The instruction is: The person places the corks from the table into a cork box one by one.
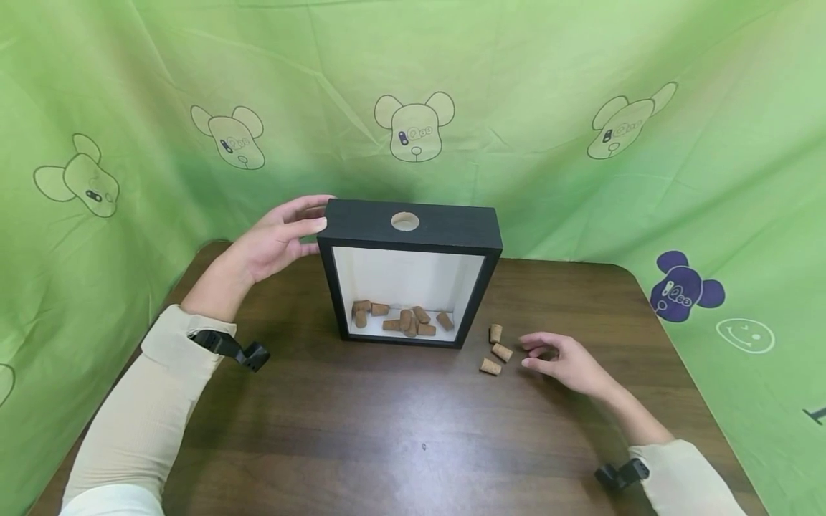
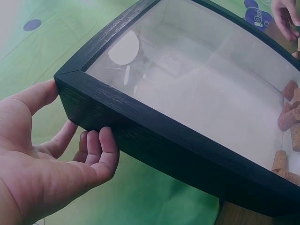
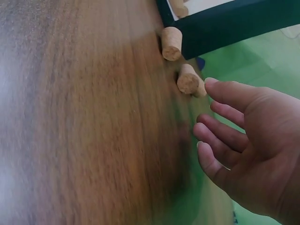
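A black-framed box (image 1: 413, 244) with a clear front and a round hole (image 1: 405, 221) in its top stands upright on the table. Several corks (image 1: 413, 322) lie along its bottom inside. My left hand (image 1: 277, 240) grips the box's upper left corner, with the thumb and fingers spread across its side, as the left wrist view (image 2: 61, 150) shows close up. Three loose corks (image 1: 501, 352) lie on the table right of the box. Just right of them is my right hand (image 1: 568, 362), fingers loosely bent and holding nothing; the right wrist view shows a cork (image 3: 188, 80) near its fingertips.
The brown wooden table (image 1: 361, 430) has a rounded far right corner. A green cloth (image 1: 516, 86) printed with bear faces hangs behind it and at both sides. Black wrist cameras (image 1: 622, 474) are strapped over the light sleeves.
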Tool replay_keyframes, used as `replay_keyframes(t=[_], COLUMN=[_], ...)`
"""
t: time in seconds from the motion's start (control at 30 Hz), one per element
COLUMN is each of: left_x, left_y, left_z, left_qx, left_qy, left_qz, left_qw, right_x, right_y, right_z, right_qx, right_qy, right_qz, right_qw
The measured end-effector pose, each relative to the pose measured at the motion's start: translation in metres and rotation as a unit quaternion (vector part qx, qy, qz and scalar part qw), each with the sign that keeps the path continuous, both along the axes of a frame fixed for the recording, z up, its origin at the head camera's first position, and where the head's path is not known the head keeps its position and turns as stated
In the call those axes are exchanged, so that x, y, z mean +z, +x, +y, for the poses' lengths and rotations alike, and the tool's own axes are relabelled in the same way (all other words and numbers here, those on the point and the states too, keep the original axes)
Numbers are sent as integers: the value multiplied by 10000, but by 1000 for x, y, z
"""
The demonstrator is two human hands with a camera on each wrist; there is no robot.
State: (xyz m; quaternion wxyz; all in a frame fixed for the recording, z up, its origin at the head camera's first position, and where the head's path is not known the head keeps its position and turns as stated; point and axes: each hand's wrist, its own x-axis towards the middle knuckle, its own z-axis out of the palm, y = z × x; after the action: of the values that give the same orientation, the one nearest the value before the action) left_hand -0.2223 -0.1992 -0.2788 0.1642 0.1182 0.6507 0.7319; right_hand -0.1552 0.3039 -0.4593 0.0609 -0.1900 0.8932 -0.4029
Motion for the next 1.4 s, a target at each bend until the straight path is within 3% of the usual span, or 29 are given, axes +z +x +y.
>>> replay_keyframes(t=[0.17, 0.67, 1.1, 1.4], left_x=[0, 1, 1, 1], left_y=[0, 0, 1, 1], left_z=[0, 0, 0, 0], left_qx=[10, 7, 31, 31], left_qy=[-15, -106, -155, -154], left_qz=[21, 72, 11, 11], left_qw=[10000, 9999, 9999, 9999], right_x=[-3, -9, -16, -11], right_y=[-3, -7, -5, -4], right_z=[-8, -31, -36, -30], right_qx=[-21, 103, -76, -150], right_qy=[91, 360, 380, 473], right_qz=[-41, 363, 601, 546], right_qw=[9999, 9986, 9974, 9973])
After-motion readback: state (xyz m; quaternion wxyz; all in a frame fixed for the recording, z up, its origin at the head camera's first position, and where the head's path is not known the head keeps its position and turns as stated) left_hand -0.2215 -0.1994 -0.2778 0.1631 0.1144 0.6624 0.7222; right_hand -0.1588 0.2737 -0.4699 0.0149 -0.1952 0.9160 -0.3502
